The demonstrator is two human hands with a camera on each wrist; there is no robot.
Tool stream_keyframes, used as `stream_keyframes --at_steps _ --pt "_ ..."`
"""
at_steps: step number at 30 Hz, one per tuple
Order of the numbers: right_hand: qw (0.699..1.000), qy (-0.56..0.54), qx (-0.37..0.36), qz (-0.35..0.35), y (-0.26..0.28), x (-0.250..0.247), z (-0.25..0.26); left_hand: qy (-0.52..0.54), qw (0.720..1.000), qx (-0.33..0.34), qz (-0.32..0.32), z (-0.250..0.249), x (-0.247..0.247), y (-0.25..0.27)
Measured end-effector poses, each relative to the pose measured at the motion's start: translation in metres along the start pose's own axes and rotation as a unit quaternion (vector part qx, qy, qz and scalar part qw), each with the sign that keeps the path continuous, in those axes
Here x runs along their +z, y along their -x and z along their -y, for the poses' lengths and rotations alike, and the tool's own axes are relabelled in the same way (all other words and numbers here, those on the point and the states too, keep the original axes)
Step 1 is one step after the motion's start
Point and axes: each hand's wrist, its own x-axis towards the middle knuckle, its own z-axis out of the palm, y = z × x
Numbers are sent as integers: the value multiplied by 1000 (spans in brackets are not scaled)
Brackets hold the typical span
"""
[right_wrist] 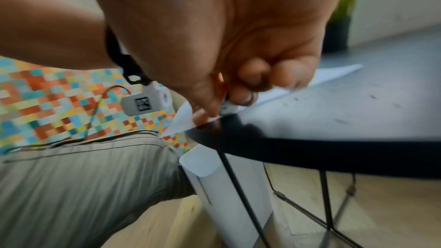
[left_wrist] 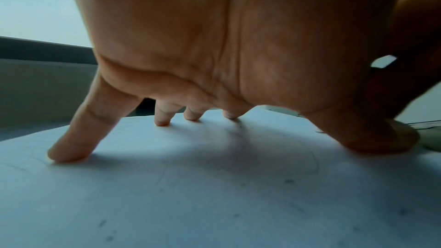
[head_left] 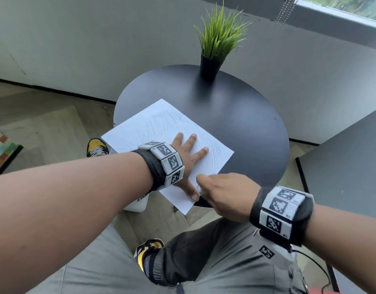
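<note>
Left hand (head_left: pixel 186 155), splayed flat, pins the scribbled white paper sheet (head_left: pixel 161 124); the small white eraser-like block (right_wrist: pixel 229 107) pinched in the right hand (head_left: pixel 225 194) could crumple the unsupported overhanging corner

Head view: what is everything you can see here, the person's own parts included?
paper: one, white with faint pencil scribbles, table's near left, overhanging the edge.
table: one, black, round, centre.
potted plant: one, green in black pot, table's far side.
rug: one, multicoloured checks, floor far left.
small whitish thing: one, at paper's near edge; too blurred to name.
shoes: two, yellow and black, on floor.
left hand: fingers spread, pressing on paper.
right hand: curled, pinching the small whitish thing.
</note>
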Motion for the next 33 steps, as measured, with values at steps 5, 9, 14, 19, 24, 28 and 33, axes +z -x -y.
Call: stream_keyframes --at_steps 5,9,14,19,24,28,33 --pt "988 0 140 -61 -20 -23 -45 5 1000 0 -8 0 2 -2" --pt "1000 3 23 -19 -3 -5 7 7 1000 -1 -7 0 3 -2" --pt "984 -8 168 -59 -17 -16 -46 10 1000 5 -18 1 5 -3" --pt "998 15 53 -35 -8 -1 -6 16 1000 3 -13 2 6 -3" --pt "980 17 188 -62 -18 -19 -51 15 1000 5 -21 1 7 -5" --pt "998 24 37 -34 -6 -12 -2 20 1000 5 -21 4 11 -8" --pt "990 29 130 -49 -23 -21 -36 20 1000 10 -22 3 9 -7"
